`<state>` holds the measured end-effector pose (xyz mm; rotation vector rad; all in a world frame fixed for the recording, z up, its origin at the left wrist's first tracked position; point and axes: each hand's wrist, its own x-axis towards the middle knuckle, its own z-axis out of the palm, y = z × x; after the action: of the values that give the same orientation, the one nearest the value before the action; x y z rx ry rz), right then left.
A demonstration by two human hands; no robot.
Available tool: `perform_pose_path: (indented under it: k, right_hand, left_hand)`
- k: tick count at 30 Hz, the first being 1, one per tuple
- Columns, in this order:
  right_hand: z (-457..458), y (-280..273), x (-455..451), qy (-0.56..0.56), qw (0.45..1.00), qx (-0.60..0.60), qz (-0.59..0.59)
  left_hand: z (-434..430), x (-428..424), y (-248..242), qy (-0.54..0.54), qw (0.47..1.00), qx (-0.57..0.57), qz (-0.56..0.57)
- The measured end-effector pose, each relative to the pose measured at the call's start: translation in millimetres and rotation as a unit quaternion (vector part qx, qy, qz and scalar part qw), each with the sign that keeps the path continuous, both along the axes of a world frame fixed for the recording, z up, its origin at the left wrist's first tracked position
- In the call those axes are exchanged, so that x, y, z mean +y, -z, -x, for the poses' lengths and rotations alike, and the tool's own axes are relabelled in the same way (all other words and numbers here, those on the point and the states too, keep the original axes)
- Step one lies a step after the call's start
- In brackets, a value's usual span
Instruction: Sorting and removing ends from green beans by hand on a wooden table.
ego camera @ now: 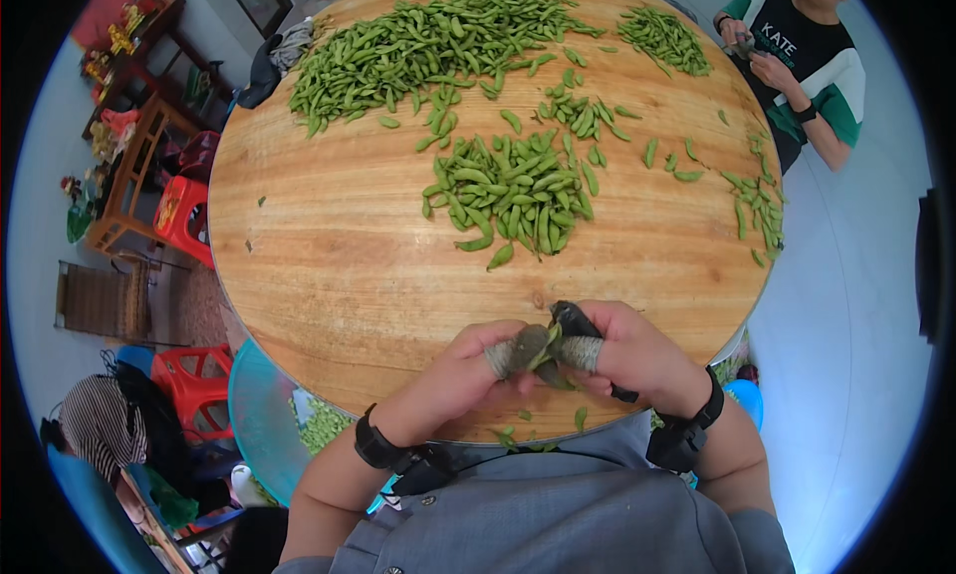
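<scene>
My left hand [485, 361] and my right hand [624, 346] meet above the near edge of the round wooden table. Both thumbs are wrapped in grey tape. Between the thumbs is a green soybean pod [547, 348], gripped by both hands. A black object [573, 320] lies along my right fingers; its exact kind is hidden. Straight beyond my hands lies a small heap of green soybean pods [515, 189]. Farther off spreads a much larger pod heap [418, 51]. A few loose pods and shell pieces [580, 419] lie between my hands and my body.
The round wooden table [336, 253] fills the middle. Another person [799, 59] stands at its far right, near more pods [758, 208]. A large teal basin [258, 417] with shelled beans [323, 425] sits below the table's left edge. Red plastic stools [196, 387] stand at the left.
</scene>
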<state>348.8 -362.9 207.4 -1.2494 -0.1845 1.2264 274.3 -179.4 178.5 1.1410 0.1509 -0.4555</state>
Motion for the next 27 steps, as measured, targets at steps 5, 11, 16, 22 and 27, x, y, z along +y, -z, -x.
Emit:
perform_pose_path:
  k: [5,11,16,22,27]
  right_hand:
    - [4,-8,4,-0.015,1.000,-0.016,0.019]
    - [-4,-3,1,0.016,0.993,0.117,-0.005]
    - [-13,-1,-4,0.011,0.988,0.149,-0.031]
    - [-12,0,-5,0.060,0.989,0.125,-0.048]
    - [-9,4,-4,0.090,0.993,0.067,-0.038]
  left_hand:
    - [-4,1,5,-0.006,0.942,-0.206,-0.264]
    - [-3,-4,-6,-0.022,0.992,-0.068,-0.106]
    - [-2,-10,5,-0.045,0.998,-0.036,-0.008]
    - [-3,-2,2,-0.080,0.964,0.125,0.222]
    - [2,-4,-2,-0.024,0.998,0.051,0.034]
